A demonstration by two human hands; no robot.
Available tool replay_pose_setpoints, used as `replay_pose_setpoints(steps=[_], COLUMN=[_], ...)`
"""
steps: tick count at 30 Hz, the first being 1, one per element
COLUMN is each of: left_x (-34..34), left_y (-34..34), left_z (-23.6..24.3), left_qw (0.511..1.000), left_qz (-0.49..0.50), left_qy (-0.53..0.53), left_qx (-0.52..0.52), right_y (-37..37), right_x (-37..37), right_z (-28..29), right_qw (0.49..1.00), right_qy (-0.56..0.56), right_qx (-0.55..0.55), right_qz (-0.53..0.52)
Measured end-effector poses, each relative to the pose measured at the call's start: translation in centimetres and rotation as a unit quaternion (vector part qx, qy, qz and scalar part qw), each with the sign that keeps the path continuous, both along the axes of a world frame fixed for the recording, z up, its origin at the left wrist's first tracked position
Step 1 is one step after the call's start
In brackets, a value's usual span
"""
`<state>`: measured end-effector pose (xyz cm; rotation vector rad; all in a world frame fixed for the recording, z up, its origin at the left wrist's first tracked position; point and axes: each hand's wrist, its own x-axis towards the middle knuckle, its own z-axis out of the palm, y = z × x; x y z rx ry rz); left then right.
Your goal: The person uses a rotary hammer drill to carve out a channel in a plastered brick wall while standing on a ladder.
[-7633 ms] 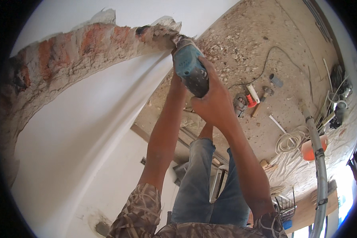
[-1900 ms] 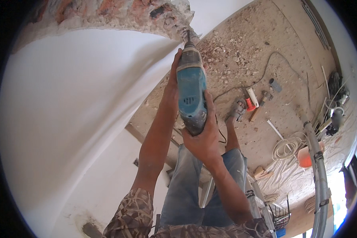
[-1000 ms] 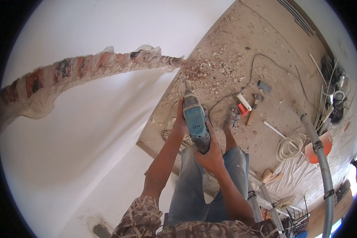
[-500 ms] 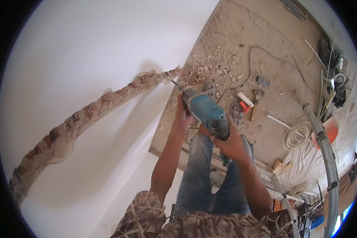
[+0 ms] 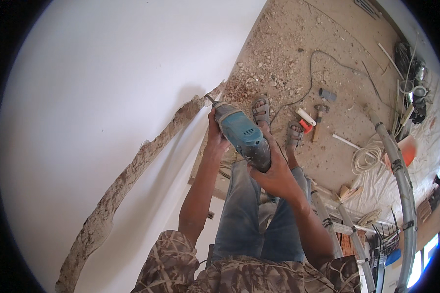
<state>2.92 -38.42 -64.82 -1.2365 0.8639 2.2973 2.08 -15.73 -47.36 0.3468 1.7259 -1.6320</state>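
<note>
Both hands hold a teal and dark, dusty power drill [image 5: 242, 129] tilted toward the upper left. My left hand [image 5: 216, 132] wraps the side near its nose; my right hand [image 5: 274, 173] grips the rear, with fingers partly hidden. The thin dark bit [image 5: 209, 98] points at the upper end of a rough chased groove [image 5: 115, 195] in the white wall [image 5: 73, 122]; whether it touches the wall I cannot tell. My sandaled feet [image 5: 260, 110] stand below on the dusty, rubble-strewn floor.
A hammer [image 5: 318, 124], grey pipe piece [image 5: 327, 94], orange and white tool [image 5: 305, 122], dark cable [image 5: 310, 73] and rubble [image 5: 264, 63] lie on the floor. At right are coiled white cable [image 5: 365, 160], plastic sheeting, an orange bucket, long grey poles [image 5: 396, 171] and metal rails [image 5: 347, 229].
Since a second ago the drill has swung leftward, its bit now pointing at the groove. The groove appears more diagonal as the view shifts, and both my feet show.
</note>
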Motion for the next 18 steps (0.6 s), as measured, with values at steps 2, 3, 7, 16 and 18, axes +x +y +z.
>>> replay_pose_setpoints(steps=[2, 3, 7, 16, 18], left_x=[-0.6, -1.3, -2.5, 1.9, 3.4], left_y=[-0.4, -0.6, -0.9, -4.6, -6.8], left_z=[0.6, 0.6, 1.5, -0.3, -2.1], left_qw=[1.000, 1.000, 0.999, 0.989, 0.953], left_qz=[-0.014, -0.015, -0.014, 0.074, 0.057], left_qy=[-0.009, -0.017, -0.026, -0.024, 0.056], left_qx=[0.007, 0.018, 0.034, 0.125, 0.293], right_y=[-0.9, -1.3, -2.1, -5.7, -6.7], right_x=[-0.6, -0.9, -2.0, -0.2, 0.3], right_z=[0.3, 0.4, 0.3, 1.0, 1.0], right_qw=[1.000, 0.999, 1.000, 0.998, 0.999], right_qy=[0.012, 0.023, 0.004, -0.039, 0.002], right_qx=[0.015, 0.020, 0.020, 0.016, 0.020], right_qz=[0.000, -0.009, -0.009, 0.045, 0.043])
